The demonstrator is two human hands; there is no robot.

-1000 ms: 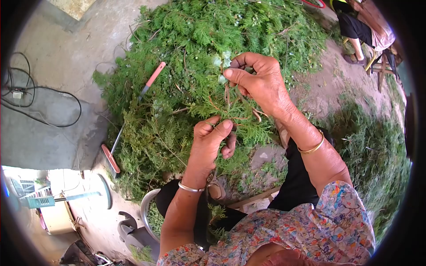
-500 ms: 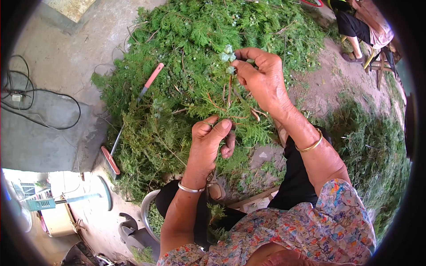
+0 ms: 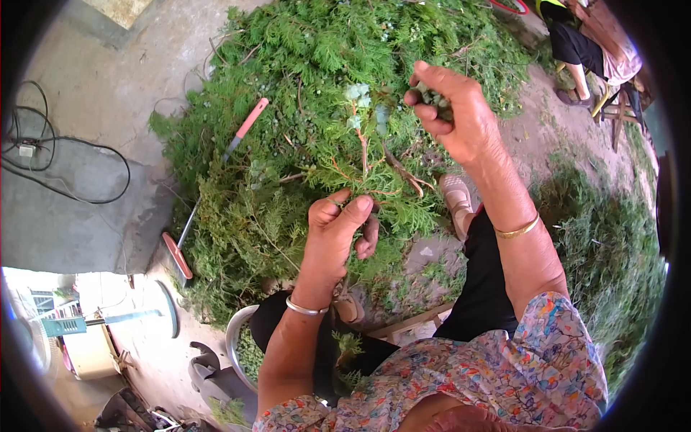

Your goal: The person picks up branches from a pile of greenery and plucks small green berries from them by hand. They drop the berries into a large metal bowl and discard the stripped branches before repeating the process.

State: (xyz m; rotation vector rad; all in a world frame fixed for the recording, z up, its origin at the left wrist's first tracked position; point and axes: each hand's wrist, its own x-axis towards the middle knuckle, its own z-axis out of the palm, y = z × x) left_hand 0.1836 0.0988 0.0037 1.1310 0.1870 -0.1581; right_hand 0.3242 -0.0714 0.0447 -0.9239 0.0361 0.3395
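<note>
My left hand (image 3: 342, 227) pinches a green conifer sprig (image 3: 365, 151) between thumb and fingers. Pale blue-green cones (image 3: 357, 93) sit at the sprig's upper end. Up and to the right, my right hand (image 3: 457, 108) curls its fingers around several small green cones (image 3: 434, 101) in its palm, apart from the sprig. Behind both hands lies a large heap of cut green branches (image 3: 302, 43).
A brush with a pink handle (image 3: 252, 121) leans on the heap's left side. A round metal basin (image 3: 236, 338) holds green pieces near my left elbow. Black cable (image 3: 93, 205) lies at left. Another person (image 3: 583, 50) sits at upper right.
My right hand has moved up and right, away from the cones on the sprig, and its palm now shows green cones. My left hand has stayed nearly still with the sprig.
</note>
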